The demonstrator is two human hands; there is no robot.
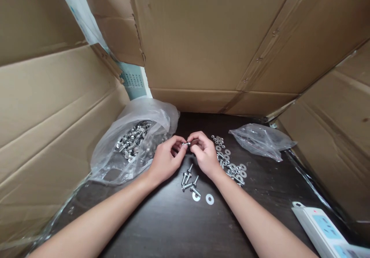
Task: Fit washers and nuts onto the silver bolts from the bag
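My left hand (166, 158) and my right hand (204, 154) meet over the dark table (173, 227), fingers pinched together on a small silver bolt (185, 144) held between them. Just below the hands lie several loose bolts (189, 181) and two flat washers (203, 198). To the right of my right hand is a scatter of washers and small parts (232, 165). A clear plastic bag full of bolts (133, 139) sits left of my left hand.
Cardboard panels (208, 38) wall in the table at the back, left and right. A crumpled empty plastic bag (260, 140) lies at the right rear. A white power strip (323, 227) sits at the lower right corner.
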